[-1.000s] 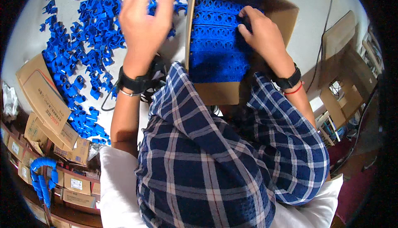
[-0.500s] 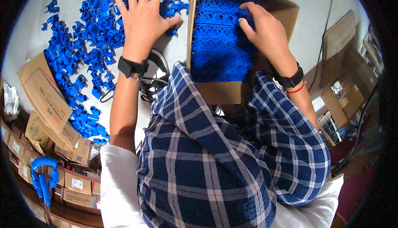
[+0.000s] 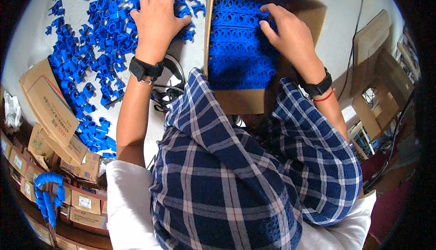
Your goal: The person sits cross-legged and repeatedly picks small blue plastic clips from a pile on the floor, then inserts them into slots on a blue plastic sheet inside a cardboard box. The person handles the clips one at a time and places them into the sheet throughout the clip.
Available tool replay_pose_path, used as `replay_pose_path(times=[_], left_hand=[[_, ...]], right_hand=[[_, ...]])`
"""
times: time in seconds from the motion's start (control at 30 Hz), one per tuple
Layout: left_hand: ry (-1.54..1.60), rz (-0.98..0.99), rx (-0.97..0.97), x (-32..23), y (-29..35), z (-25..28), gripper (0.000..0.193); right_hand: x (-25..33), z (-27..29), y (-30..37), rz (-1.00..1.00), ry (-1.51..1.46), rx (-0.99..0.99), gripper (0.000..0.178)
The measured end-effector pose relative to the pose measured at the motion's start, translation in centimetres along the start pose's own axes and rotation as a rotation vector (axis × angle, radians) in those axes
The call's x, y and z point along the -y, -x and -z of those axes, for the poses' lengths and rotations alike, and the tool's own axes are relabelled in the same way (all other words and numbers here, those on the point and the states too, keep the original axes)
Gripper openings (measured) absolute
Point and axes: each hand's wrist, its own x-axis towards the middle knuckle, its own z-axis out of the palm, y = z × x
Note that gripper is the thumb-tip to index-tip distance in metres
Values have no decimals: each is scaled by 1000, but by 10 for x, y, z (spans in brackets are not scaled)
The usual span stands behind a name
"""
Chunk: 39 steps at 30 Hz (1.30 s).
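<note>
Loose blue plastic pipe clips (image 3: 106, 20) lie heaped on the white tabletop at the left. Over the far right part of this heap is my left hand (image 3: 156, 20), palm down, with fingers spread and a little bent; the clips under it are partly hidden. An open cardboard box (image 3: 240, 101) stands to its right, holding tight rows of blue clips (image 3: 236, 34). Above the right side of those rows hangs my right hand (image 3: 290, 29). Its thumb and forefinger are apart with nothing seen between them, and its other fingers are mostly hidden.
Blue pipe fittings (image 3: 95, 134) lie at the heap's near end, beside a cardboard flap (image 3: 50, 102). Black cables (image 3: 170, 82) run near my left wrist. Shelves with cartons (image 3: 86, 202) stand at lower left. Another open carton (image 3: 379, 109) is at the right.
My left hand has drawn slightly nearer over the clips, and its fingers have bent more. The right hand has stayed almost in place over the box.
</note>
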Motion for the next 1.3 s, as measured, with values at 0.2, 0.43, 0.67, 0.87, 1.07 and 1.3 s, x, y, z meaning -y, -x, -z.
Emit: replay_pose_path(times=[0.2, 0.43, 0.67, 0.87, 1.07, 1.3], left_hand=[[57, 16, 126, 5, -6, -2, 66], [149, -86, -51, 15, 2, -10, 56], [145, -55, 47, 20, 6, -13, 54], [350, -32, 23, 35, 10, -9, 44], [700, 32, -41, 59, 15, 2, 33], [2250, 256, 256, 63, 27, 35, 42]], right_hand=[[0, -1, 0, 13, -13, 10, 25], [0, -2, -1, 17, 4, 25, 25], [-1, -3, 0, 14, -3, 29, 27], [0, 0, 1, 8, -18, 38, 27], [2, 5, 0, 9, -32, 34, 26], [21, 21, -6, 47, -206, -19, 25]])
